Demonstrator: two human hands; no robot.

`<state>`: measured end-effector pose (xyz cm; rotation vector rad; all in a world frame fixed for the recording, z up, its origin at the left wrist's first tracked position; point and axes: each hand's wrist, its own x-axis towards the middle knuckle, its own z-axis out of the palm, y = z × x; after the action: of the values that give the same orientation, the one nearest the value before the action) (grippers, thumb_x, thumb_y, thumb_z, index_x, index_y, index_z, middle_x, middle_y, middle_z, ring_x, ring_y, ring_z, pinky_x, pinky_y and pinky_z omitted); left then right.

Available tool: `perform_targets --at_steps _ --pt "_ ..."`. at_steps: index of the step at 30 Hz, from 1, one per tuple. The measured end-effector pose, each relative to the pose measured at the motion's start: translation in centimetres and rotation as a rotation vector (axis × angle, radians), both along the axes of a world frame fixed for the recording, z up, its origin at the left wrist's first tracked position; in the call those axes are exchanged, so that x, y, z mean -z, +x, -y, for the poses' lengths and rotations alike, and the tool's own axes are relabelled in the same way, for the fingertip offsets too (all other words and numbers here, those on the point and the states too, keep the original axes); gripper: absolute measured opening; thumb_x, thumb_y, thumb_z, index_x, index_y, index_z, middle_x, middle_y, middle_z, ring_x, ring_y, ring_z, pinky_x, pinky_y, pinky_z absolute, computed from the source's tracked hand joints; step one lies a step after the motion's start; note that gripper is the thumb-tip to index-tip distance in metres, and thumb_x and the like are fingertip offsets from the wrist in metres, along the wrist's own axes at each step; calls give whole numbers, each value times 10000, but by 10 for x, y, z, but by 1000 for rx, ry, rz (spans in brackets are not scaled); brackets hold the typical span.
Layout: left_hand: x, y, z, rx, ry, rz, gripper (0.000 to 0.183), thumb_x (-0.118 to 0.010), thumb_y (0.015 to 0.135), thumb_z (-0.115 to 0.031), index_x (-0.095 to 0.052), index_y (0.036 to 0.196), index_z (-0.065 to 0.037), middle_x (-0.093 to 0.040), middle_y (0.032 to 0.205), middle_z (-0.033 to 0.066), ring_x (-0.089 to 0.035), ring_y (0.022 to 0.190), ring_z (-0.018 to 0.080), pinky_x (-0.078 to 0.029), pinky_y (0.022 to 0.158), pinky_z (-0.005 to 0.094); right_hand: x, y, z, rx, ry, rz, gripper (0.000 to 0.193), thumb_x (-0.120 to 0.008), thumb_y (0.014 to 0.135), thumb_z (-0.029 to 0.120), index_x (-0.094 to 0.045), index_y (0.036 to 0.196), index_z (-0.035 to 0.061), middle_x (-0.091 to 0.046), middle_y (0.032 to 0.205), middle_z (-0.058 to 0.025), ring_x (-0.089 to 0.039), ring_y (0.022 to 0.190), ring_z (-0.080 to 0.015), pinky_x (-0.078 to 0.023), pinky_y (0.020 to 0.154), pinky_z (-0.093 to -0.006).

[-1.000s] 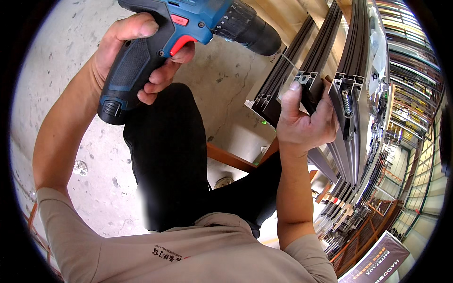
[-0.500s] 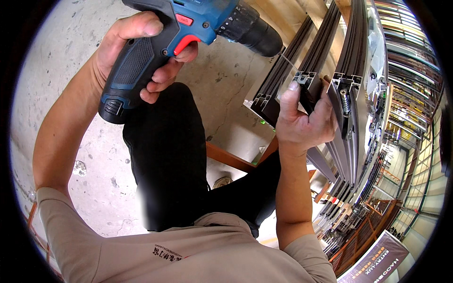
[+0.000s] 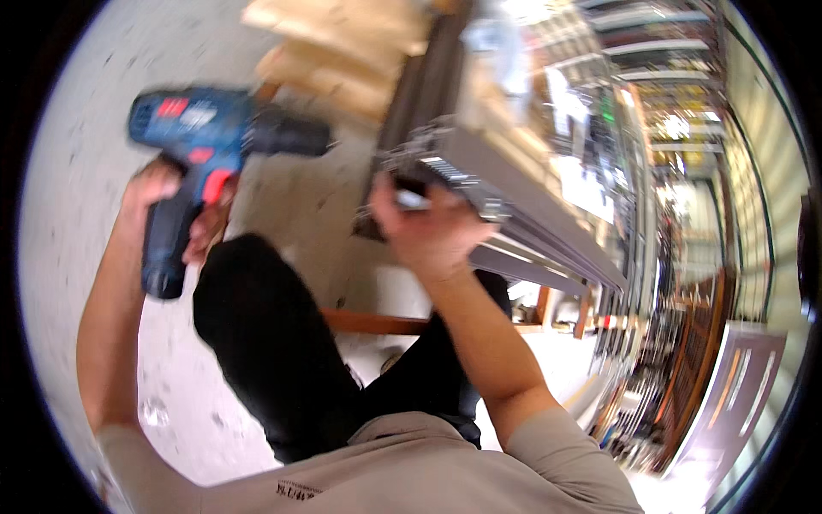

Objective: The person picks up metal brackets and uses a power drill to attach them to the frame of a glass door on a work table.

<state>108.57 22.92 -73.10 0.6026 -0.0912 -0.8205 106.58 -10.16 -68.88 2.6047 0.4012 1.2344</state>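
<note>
A blue and black cordless drill (image 3: 210, 128) is held by its grip in my left hand (image 3: 152, 187), its black chuck pointing right toward the profile ends. Fingers wrap the handle just below the red trigger. My right hand (image 3: 435, 236) is closed around the near end of a dark metal profile (image 3: 539, 195), thumb on the left side and fingers on the other. Something shiny shows between thumb and fingers, but blur hides what it is. A second dark profile (image 3: 419, 90) runs alongside to the left.
Wooden boards (image 3: 342, 34) lie beyond the drill. A reddish-brown bar (image 3: 368, 323) crosses low by my knees. Racks of long profiles (image 3: 655, 81) line the right, with a brown printed banner (image 3: 728, 403) at lower right. Concrete floor (image 3: 77, 171) stretches on the left.
My view has swung to the right. The drill has moved left and down, away from the profile ends, and now lies level. The right hand stays at the profile ends.
</note>
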Motion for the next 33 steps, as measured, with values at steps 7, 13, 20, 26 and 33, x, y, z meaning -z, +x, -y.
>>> perform_targets --at_steps 7,13,20,26,33 --pt "-44 23 -14 -198 640 286 578 -777 550 -154 -668 1070 74 -675 749 169 -652 577 258 -578 519 429 -16 3 6 -232 239 21 386 -845 739 461 -689 751 107 -621 701 -23 -605 559 -257 -440 467 -390" --pt "-32 35 -23 -23 389 -4 469 -719 740 -307 -655 1069 22 -673 766 146 -643 589 241 -570 546 412 -14 -13 11 -144 227 -197 355 -767 831 470 -711 836 120 -596 642 -45 -563 480 -242 -432 469 -391" --pt "-53 12 -114 -414 948 418 429 -697 708 -125 -680 1105 36 -698 895 123 -678 723 225 -576 696 368 -60 -67 36 -717 302 -213 369 -754 797 170 -656 1093 -26 -680 1062 -178 -659 895 -366 -538 801 -496" --pt "54 -73 -227 -623 2076 1030 261 -692 832 -121 -702 1076 -30 -724 886 162 -698 794 350 -556 765 459 -155 -35 174 -256 350 91 99 -639 888 62 -647 804 11 -639 778 -178 -589 676 -357 -466 611 -483" --pt "218 -221 -160 -184 2457 510 222 -708 863 -222 -640 1015 -74 -723 941 191 -706 882 422 -563 803 541 -139 8 315 443 270 -483 317 -696 904 230 -695 1176 66 -623 1361 -101 -457 1349 -385 -380 1059 -615"
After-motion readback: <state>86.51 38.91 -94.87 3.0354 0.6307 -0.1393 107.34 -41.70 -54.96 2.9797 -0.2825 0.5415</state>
